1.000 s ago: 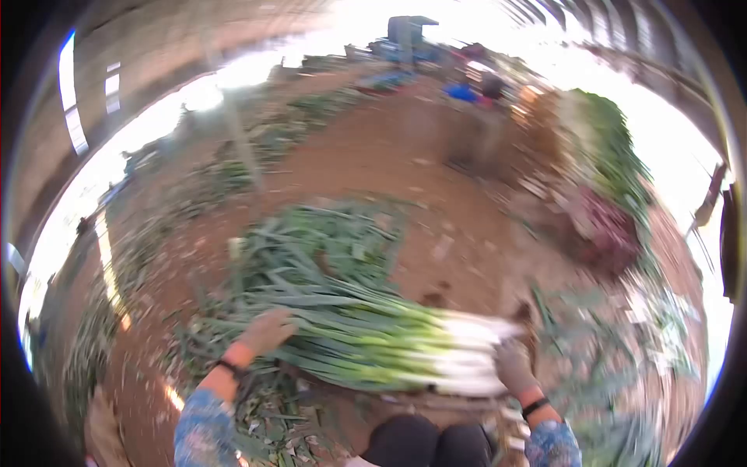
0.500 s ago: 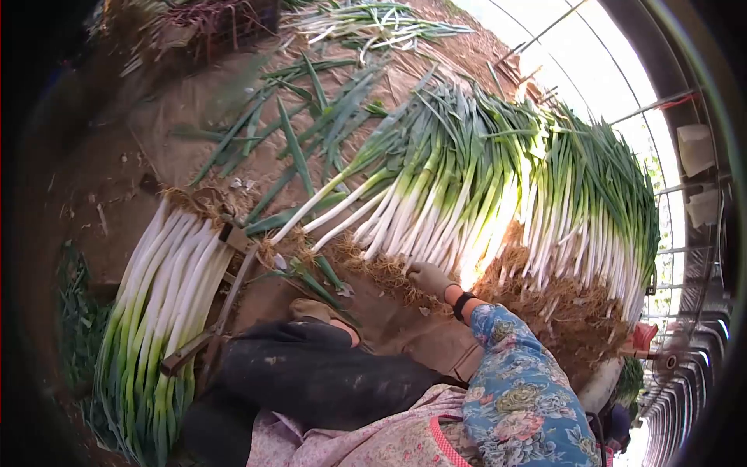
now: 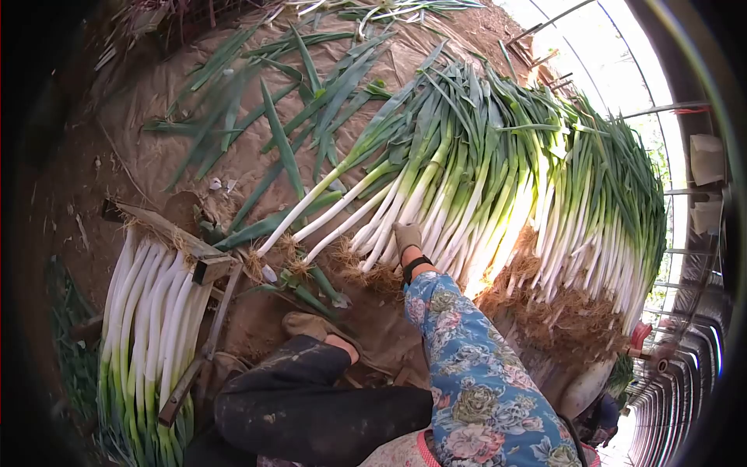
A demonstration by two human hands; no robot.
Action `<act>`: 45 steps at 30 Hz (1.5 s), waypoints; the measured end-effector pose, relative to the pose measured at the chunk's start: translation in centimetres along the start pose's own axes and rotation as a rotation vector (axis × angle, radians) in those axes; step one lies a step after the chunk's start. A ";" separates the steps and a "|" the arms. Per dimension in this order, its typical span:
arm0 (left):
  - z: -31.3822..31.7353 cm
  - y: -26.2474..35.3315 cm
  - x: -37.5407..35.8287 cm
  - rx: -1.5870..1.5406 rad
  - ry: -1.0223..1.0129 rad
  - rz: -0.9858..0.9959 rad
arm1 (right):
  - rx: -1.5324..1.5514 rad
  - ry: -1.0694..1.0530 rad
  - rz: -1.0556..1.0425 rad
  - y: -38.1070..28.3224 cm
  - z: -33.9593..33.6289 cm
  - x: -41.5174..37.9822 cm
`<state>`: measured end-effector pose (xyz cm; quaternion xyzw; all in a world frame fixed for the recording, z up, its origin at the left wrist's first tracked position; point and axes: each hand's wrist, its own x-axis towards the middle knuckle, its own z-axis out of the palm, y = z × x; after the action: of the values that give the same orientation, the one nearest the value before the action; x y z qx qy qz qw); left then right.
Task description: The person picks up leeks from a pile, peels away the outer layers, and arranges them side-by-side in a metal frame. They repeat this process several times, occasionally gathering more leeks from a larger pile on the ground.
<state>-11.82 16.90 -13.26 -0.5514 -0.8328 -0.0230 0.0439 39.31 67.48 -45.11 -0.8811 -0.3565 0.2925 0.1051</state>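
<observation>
My right hand [image 3: 407,237], in a tan glove with a dark band at the wrist, is closed around white stalks at the left part of a long row of green onions [image 3: 467,210]. Their roots point towards me and their dark green leaves fan away. A few onions [image 3: 327,206] lie spread at the row's left end, just beyond the hand. To the left, a bundle of green onions [image 3: 152,311] rests in a wood and metal frame [image 3: 210,335], roots at the top. My left hand is out of view.
Cut green leaves [image 3: 284,144] lie scattered over the brown ground sheet [image 3: 148,163]. My bent leg [image 3: 311,397] and shod foot [image 3: 319,327] are between the frame and the row. More onions [image 3: 420,6] lie at the far edge. Greenhouse hoops [image 3: 661,420] run along the right.
My right hand has moved left and farther out, from the roots onto the white stalks. The view has shifted slightly.
</observation>
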 end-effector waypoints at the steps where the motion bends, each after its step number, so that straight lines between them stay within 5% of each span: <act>1: 0.3 0.5 1.0 -0.028 -0.011 0.011 | 0.049 0.014 -0.057 0.2 0.4 0.3; 3: 0.9 1.7 3.1 -0.083 -0.030 0.033 | 0.155 0.044 -0.179 -0.1 1.2 0.9; 11: -3.3 7.6 12.9 -0.456 -0.014 0.269 | 1.185 -0.875 0.025 -7.9 -11.5 -18.8; 16: -12.1 20.0 17.7 -0.543 -0.178 0.429 | 1.271 -1.336 -0.017 -8.5 -12.1 -28.4; 21: -12.4 30.4 18.5 -0.171 -0.312 0.479 | 1.183 -1.334 -0.040 -9.6 -14.2 -34.3; 25: -10.2 30.0 16.7 -0.465 -0.509 0.261 | 1.224 -1.200 -0.073 -10.5 -16.0 -35.4; 28: -12.0 28.7 15.5 -0.895 -0.649 0.067 | 1.396 -1.023 0.156 -12.5 -14.2 -34.6; 32: -15.7 25.3 10.9 -1.080 -0.879 -0.189 | 1.588 -0.824 0.135 -14.8 -5.8 -26.6; 35: -18.3 24.0 7.0 -1.101 -0.915 -0.341 | 1.595 -0.942 0.265 -16.3 -8.1 -25.5; 38: -19.9 22.8 3.3 -1.120 -0.820 -0.369 | 1.647 -1.071 0.117 -17.2 -5.7 -26.1; 45: -21.7 18.9 -4.4 -1.239 -0.693 -0.567 | 1.662 -1.444 0.138 -24.5 -8.2 -36.3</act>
<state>8.38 18.36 7.69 -0.2160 -0.7434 -0.3220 -0.5450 9.44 60.34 -12.88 -0.1754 0.0239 0.8923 0.4152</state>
